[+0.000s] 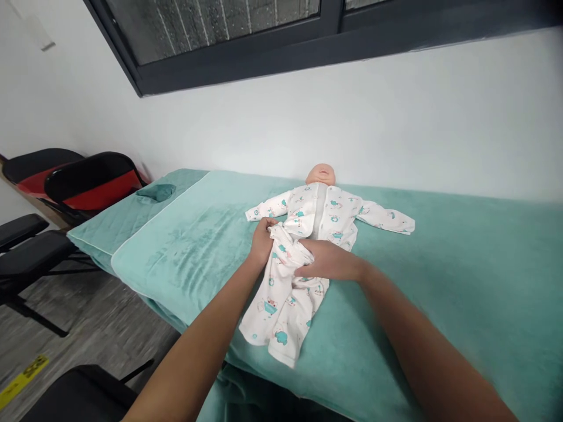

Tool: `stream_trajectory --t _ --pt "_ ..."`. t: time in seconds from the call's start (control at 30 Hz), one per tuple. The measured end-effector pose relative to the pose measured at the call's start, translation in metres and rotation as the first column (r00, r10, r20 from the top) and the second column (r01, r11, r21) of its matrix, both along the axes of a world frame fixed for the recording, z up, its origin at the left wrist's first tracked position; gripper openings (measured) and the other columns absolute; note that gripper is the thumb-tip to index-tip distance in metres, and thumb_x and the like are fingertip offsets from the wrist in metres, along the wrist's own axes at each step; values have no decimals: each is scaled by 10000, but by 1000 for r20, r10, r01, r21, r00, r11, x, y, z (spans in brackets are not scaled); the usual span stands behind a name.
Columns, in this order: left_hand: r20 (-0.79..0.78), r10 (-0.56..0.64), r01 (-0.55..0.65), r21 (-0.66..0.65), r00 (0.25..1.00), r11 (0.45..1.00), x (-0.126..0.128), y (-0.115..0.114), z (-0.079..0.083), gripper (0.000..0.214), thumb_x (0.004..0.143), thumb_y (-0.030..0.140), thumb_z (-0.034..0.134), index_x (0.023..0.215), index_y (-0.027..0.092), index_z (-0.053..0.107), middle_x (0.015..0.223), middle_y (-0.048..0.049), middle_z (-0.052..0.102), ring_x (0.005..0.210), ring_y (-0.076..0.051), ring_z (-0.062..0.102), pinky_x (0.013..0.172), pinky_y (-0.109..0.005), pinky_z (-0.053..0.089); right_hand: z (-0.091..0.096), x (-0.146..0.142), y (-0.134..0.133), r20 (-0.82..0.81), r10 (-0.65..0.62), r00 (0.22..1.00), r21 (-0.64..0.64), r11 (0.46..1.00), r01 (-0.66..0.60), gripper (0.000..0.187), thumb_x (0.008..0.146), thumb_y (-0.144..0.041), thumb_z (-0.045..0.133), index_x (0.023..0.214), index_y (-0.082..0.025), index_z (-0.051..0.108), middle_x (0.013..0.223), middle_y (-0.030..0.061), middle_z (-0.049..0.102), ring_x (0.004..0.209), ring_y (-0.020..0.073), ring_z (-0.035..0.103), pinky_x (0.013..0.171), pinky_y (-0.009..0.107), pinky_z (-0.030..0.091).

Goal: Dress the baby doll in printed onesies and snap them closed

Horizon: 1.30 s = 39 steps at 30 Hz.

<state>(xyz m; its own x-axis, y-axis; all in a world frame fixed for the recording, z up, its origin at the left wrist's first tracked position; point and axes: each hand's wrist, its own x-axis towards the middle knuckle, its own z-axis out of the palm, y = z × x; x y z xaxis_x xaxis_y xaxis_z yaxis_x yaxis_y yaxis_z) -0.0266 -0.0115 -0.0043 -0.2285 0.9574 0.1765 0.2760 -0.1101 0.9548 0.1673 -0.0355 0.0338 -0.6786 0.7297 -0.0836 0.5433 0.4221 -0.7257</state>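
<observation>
A baby doll (321, 173) lies on its back on the green bed cover, its head towards the wall. It wears a white printed baby jacket (338, 214), parted down the front, sleeves spread to both sides. White printed baby pants (277, 305) lie over its lower body, legs pointing towards me. My left hand (263, 239) is closed on the waistband at its left side, partly behind the cloth. My right hand (324, 259) grips the waistband's right side, thumb and fingers around bunched fabric. The doll's legs are hidden.
The green bed cover (461, 281) spreads to both sides, with a face hole (156, 193) at the far left. Black-and-red folding chairs (97, 181) stand left of the bed; another black chair (81, 392) is at the lower left. A white wall (417, 123) and dark window frame (246, 64) border the back.
</observation>
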Motion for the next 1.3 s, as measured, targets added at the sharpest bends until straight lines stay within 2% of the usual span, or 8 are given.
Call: stream_trajectory --t 0.17,0.37,0.47,0.67,0.77,0.9,1.07,1.3 --pt "-8 -33 33 -19 999 999 0 -2 -7 170 651 141 630 808 191 589 858 -9 651 830 -182 563 787 -295 439 -8 -11 3 -1 -215 977 102 971 214 82 781 -286 520 838 -229 503 873 29 631 785 206 570 655 314 397" --pt "193 -263 282 -76 945 956 -14 -33 -9 337 696 182 670 1032 191 641 1038 -39 676 969 -201 609 861 -301 452 -6 9 13 28 -432 901 273 871 409 98 792 -300 516 786 -229 449 833 30 586 769 206 526 666 321 367" --pt "266 -341 373 -82 902 924 -19 -42 -8 326 774 282 670 1091 204 661 1098 -58 679 1020 -221 607 884 -308 445 0 26 13 26 -397 918 231 895 380 226 781 -419 608 859 -226 519 905 42 613 821 225 545 700 334 395" --pt "258 -263 296 -94 929 951 -18 -44 -7 336 845 455 621 1048 201 706 1046 -66 690 956 -214 604 866 -309 447 12 49 9 -157 -234 960 32 970 241 402 718 -513 713 989 -240 598 1027 36 617 890 211 559 715 315 450" --pt "195 -233 253 -87 953 964 -16 -41 -8 318 818 467 650 975 198 711 993 -55 689 914 -208 593 850 -305 445 -3 47 -3 -247 -353 902 122 912 390 367 729 -488 715 959 -241 571 1007 44 596 845 195 548 693 317 461" --pt "161 -197 210 -72 967 975 -15 -39 -11 303 829 477 626 877 184 687 864 -44 659 830 -196 568 801 -307 444 -42 44 -41 -430 -576 695 136 720 681 331 801 -516 648 897 -242 491 894 34 573 747 183 533 695 340 478" --pt "145 -219 228 -49 965 972 -15 -40 -10 287 844 465 603 821 186 669 784 -24 622 780 -177 538 773 -289 428 -70 52 -82 -236 -587 775 44 790 612 275 887 -501 525 968 -243 571 896 44 640 796 224 589 734 375 482" --pt "211 -231 246 -47 950 968 -17 -40 -9 297 808 459 640 916 191 709 893 -54 677 836 -197 568 798 -307 448 -64 43 -81 -235 -599 765 130 761 636 308 905 -412 472 1124 -226 585 1083 87 666 958 264 614 844 411 482"
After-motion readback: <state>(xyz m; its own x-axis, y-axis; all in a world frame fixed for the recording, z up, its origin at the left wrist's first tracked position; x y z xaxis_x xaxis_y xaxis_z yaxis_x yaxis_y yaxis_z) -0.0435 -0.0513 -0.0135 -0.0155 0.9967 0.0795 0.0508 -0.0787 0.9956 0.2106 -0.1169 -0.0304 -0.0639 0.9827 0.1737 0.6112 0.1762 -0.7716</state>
